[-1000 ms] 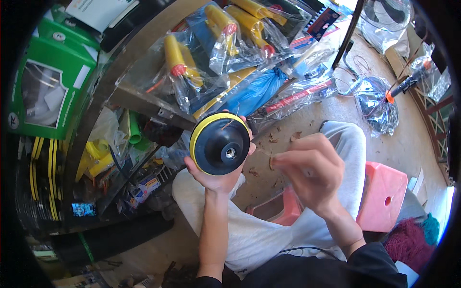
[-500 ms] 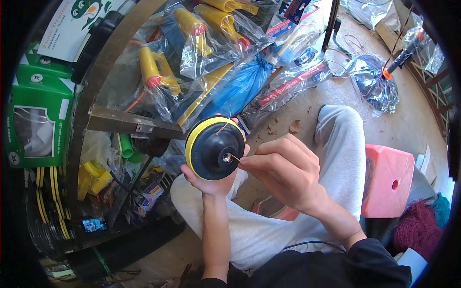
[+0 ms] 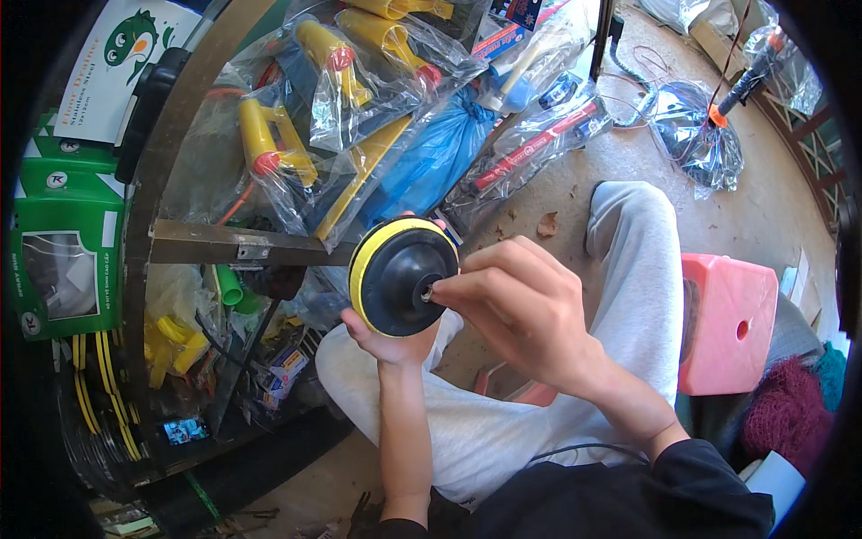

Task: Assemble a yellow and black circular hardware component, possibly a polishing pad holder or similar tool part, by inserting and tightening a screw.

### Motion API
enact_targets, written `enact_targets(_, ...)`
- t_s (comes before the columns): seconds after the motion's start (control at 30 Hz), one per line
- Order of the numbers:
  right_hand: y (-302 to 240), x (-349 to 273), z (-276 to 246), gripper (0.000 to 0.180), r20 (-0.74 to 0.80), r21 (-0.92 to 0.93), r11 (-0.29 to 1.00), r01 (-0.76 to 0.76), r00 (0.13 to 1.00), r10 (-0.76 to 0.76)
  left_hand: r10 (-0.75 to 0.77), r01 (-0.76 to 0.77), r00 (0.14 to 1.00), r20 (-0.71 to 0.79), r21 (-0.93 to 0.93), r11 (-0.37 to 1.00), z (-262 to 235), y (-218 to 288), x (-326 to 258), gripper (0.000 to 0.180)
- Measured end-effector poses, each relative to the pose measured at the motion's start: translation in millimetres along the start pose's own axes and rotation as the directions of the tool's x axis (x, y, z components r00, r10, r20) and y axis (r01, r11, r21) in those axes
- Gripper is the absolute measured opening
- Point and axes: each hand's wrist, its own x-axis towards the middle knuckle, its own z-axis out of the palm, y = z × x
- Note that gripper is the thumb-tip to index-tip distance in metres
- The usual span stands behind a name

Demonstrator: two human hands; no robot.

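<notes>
A round black sander backing pad (image 3: pixel 400 283) with a yellow rim is tilted with its hub side toward me. My left hand (image 3: pixel 382 341) grips it from behind and below, thumb at the lower rim and the other fingers mostly hidden behind it. At the pad's metal center hole, my right hand (image 3: pixel 530 305) pinches with thumb and forefinger. Whatever small, thin metal piece sits in that pinch is nearly all covered by the fingertips.
Bagged yellow tools (image 3: pixel 328 58) and a blue plastic bag (image 3: pixel 431 157) fill the shelf ahead. Green boxes (image 3: pixel 67 251) stand at left. A pink stool (image 3: pixel 729 323) is on the right, beside maroon netting (image 3: pixel 786 418). A metal shelf bar (image 3: pixel 206 241) runs just left of the pad.
My right fingertips have moved left, right up to the center hole, covering the thin metal piece that showed before. A thin strand across the pad's top no longer shows. The view has shifted slightly.
</notes>
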Motion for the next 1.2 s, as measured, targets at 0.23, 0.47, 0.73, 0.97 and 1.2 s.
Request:
enact_targets(0.23, -5, -3, 1, 0.01, 0.063, 0.31, 0.884, -0.351, 0.935, 0.349, -0.015, 0.018, 0.999, 0.039, -0.104, 0.994, -1, -4, 0, 0.111)
enact_targets(0.47, -6, -1, -5, 0.009, 0.133, 0.405, 0.798, -0.445, 0.893, 0.43, -0.076, 0.076, 0.997, 0.007, -0.17, 0.982, 1, -6, 0, 0.11)
enact_targets(0.73, -5, -3, -11, 0.008, 0.16, 0.47, 0.715, -0.517, 0.847, 0.507, -0.059, 0.101, 0.99, 0.129, -0.354, 0.93, 5, -9, 4, 0.108)
enact_targets(0.97, -8, -3, -14, 0.01, 0.087, 0.446, 0.771, -0.455, 0.879, 0.469, -0.036, 0.091, 0.99, 0.138, -0.418, 0.904, 6, -9, 6, 0.107)
enact_targets(1.2, -13, -3, -16, 0.009, 0.017, 0.359, 0.861, -0.36, 0.925, 0.379, -0.046, 0.137, 0.985, 0.169, -0.582, 0.801, 20, -6, 9, 0.107)
